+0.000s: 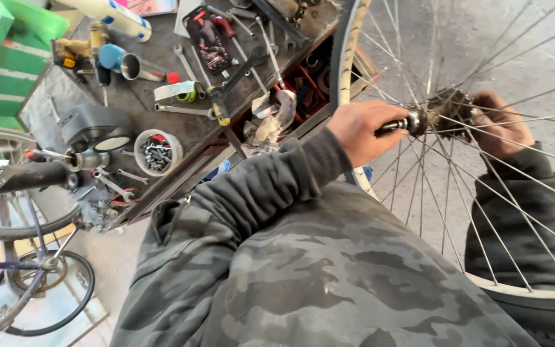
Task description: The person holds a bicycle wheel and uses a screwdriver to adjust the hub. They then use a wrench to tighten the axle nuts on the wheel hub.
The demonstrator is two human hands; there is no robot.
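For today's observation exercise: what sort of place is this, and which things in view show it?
Probably a bicycle repair workshop. A dark metal workbench is strewn with silver steel spanners, a round white tub of bolts stands on it, and the person's hands work on a spoked bicycle wheel.

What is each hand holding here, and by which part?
The left hand grips the axle end sticking out of the bicycle wheel's hub. The right hand, behind the spokes, holds the sprocket cluster on the hub's other side.

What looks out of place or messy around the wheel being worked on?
Nothing damaged shows. The workbench is cluttered with loose wrenches and a crumpled rag. Left hand grips the axle; right hand holds the hub.
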